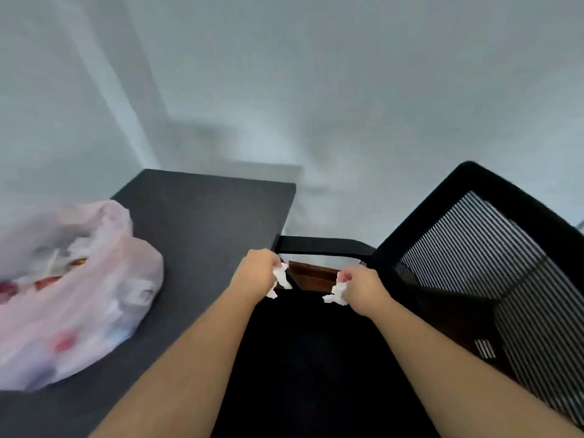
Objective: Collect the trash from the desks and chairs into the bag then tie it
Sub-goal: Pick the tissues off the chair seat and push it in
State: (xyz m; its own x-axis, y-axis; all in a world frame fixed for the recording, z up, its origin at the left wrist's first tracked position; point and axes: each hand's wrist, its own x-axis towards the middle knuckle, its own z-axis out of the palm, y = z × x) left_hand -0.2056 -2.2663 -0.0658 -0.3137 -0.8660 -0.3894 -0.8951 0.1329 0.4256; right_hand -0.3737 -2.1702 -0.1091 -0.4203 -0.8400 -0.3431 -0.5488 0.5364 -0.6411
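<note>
A translucent pink trash bag (72, 289) lies open on the dark desk (202, 216) at the left, with red and white scraps showing through it. Above the black chair seat (316, 358), my left hand (256, 275) is closed on a crumpled white tissue (280, 278). My right hand (363, 289) is closed on a second crumpled white tissue (336, 294). Both hands hover near the seat's far edge, just below the chair's armrest (322, 245). The bag is about an arm's length to the left of my left hand.
The chair's black mesh backrest (486, 263) rises at the right. A brown strip of floor or furniture (313, 275) shows between seat and armrest. Pale walls stand behind the desk, meeting in a corner at the left.
</note>
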